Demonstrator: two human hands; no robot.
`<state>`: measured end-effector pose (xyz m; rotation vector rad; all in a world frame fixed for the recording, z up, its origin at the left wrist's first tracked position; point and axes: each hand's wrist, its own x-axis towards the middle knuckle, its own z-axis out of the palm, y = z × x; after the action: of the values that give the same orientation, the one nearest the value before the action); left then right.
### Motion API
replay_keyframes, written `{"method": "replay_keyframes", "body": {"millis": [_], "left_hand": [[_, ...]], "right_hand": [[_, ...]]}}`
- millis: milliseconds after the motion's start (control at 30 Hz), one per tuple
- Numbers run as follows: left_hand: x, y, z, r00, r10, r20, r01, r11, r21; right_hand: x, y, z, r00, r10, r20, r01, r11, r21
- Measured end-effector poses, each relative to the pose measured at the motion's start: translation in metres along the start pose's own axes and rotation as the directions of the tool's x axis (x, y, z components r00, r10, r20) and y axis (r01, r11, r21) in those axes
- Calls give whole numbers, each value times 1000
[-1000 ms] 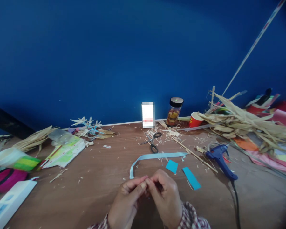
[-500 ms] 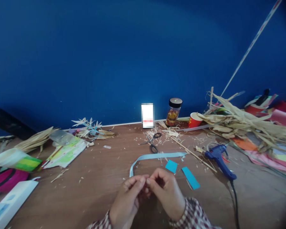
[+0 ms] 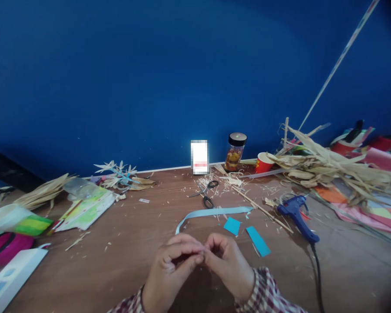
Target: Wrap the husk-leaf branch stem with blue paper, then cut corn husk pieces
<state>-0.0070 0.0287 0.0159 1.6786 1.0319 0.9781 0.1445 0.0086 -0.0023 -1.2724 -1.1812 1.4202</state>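
My left hand (image 3: 174, 271) and my right hand (image 3: 230, 267) meet at the fingertips over the near part of the brown table (image 3: 94, 278). Both are pinched closed; whatever lies between the fingers is too small or hidden to name. Just beyond the left hand a light blue ribbon (image 3: 211, 212) curves across the table, its near end disappearing behind the fingers. Two bright blue paper pieces, a small square (image 3: 232, 226) and a longer strip (image 3: 258, 241), lie beyond and right of my right hand. Farther back rest black-handled scissors (image 3: 207, 194).
A blue glue gun (image 3: 298, 217) with its cord lies at right, near a thin stick (image 3: 263, 210). Behind stand a jar (image 3: 234, 154), a red paper cup (image 3: 263, 162) and a heap of dried husks (image 3: 332, 167). At left are a green-and-white cup (image 3: 19, 219) and a pink pouch (image 3: 11, 248).
My left hand has shifted slightly left and its fingers have lifted and arched, with the thumb lower. The right hand stays nearly in place. The whole view has moved a little.
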Motion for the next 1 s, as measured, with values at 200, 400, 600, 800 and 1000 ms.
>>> {"method": "replay_keyframes", "body": {"millis": [200,400,600,800,1000], "left_hand": [[2,8,-15,988,-8,154,-4,997,79],[-4,12,-11,979,192,75,-206,935,290],[-8,0,-16,986,138,94,-159,943,291],[-12,-8,-17,992,-48,-115,66,985,159],[-14,7,-5,987,-156,36,150,981,126]], "right_hand": [[-8,-5,2,998,-61,-9,58,975,-214],[-4,4,7,997,58,50,-66,983,172],[-2,2,7,987,135,87,-160,889,428],[-2,-2,5,991,128,43,-135,928,348],[-8,-1,6,997,-47,-54,38,986,-161]]}}
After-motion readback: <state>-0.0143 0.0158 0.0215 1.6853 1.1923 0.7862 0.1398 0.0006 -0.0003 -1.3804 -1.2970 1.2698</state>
